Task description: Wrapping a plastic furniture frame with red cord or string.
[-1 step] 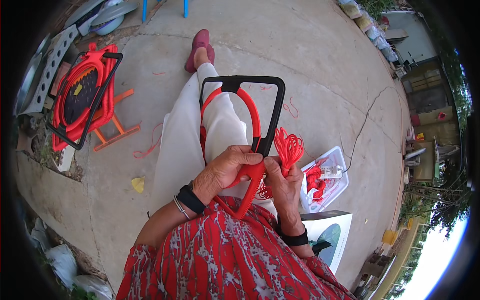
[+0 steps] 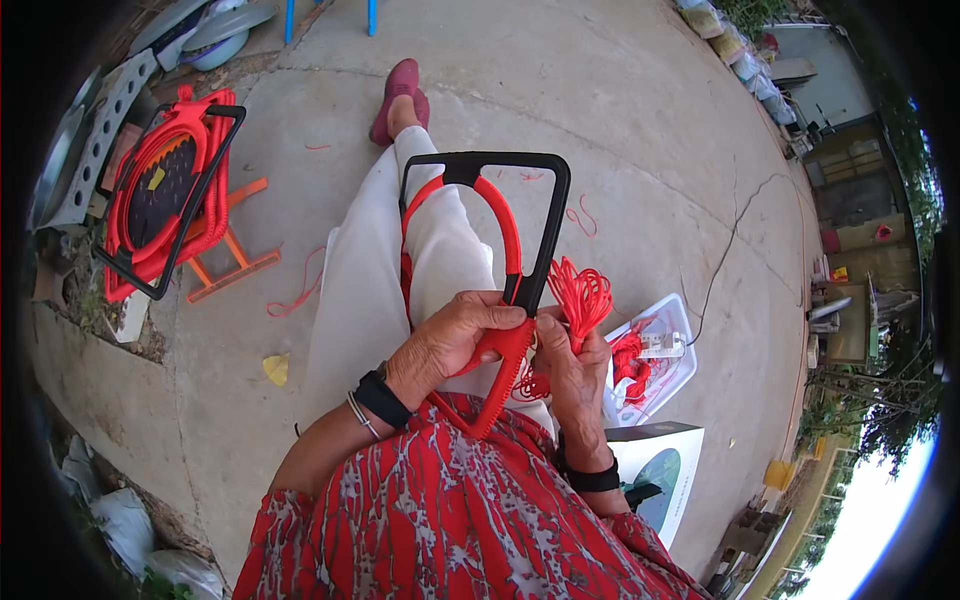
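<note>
A black rectangular frame (image 2: 548, 215) with a red ring (image 2: 508, 240) inside it leans on my lap, over my white trouser leg. My left hand (image 2: 455, 340) grips the lower part of the red ring. My right hand (image 2: 572, 372) is just right of it, touching the frame's edge and holding a bunch of red cord (image 2: 582, 290) that fans out above the fingers. Red cord wraps the ring's lower end near my red patterned shirt. Both wrists wear black bands.
On the concrete to the left, a second black frame filled with wound red cord (image 2: 160, 200) leans on an orange stand (image 2: 235, 260). Right of my lap lie a white tray with red cord (image 2: 665, 375) and a box with a teal picture (image 2: 660, 475). Metal parts (image 2: 95, 140) lie far left.
</note>
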{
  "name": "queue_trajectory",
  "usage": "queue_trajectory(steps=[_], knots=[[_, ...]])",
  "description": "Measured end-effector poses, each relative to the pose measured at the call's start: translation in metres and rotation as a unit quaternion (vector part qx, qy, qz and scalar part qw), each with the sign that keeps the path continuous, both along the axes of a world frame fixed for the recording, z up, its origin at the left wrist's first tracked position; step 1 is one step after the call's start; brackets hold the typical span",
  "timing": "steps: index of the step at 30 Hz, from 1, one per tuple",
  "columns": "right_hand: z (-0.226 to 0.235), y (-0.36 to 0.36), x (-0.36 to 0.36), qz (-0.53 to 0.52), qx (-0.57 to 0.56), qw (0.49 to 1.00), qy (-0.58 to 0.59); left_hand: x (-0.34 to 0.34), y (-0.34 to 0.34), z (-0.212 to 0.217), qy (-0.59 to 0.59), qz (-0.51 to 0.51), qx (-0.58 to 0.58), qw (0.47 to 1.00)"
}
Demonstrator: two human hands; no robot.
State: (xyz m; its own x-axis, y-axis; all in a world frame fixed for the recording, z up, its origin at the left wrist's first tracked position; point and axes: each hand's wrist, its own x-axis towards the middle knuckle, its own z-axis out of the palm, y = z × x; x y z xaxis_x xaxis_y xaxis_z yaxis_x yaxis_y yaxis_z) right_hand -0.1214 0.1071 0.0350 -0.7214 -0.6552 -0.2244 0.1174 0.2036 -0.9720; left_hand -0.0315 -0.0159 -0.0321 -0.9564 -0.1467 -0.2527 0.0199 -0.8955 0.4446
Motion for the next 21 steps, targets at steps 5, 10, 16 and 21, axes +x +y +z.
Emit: queue_trajectory(steps=[5, 10, 16, 21], knots=[[0.019, 0.009, -0.04, 0.077, 0.082, 0.993, 0.041, -0.002, 0.001, 0.003, -0.035, 0.005, -0.006, 0.999], [0.082, -0.004, -0.055, 0.16, 0.083, 0.957, 0.226, -0.004, -0.001, 0.004, -0.024, 0.005, -0.024, 0.999], [0.072, -0.08, -0.044, 0.323, 0.005, 0.779, 0.537, -0.006, -0.001, 0.007, -0.071, 0.015, -0.015, 0.997], [0.039, -0.11, -0.045, 0.442, 0.112, 0.492, 0.742, -0.005, 0.001, 0.014, -0.077, 0.034, -0.025, 0.996]])
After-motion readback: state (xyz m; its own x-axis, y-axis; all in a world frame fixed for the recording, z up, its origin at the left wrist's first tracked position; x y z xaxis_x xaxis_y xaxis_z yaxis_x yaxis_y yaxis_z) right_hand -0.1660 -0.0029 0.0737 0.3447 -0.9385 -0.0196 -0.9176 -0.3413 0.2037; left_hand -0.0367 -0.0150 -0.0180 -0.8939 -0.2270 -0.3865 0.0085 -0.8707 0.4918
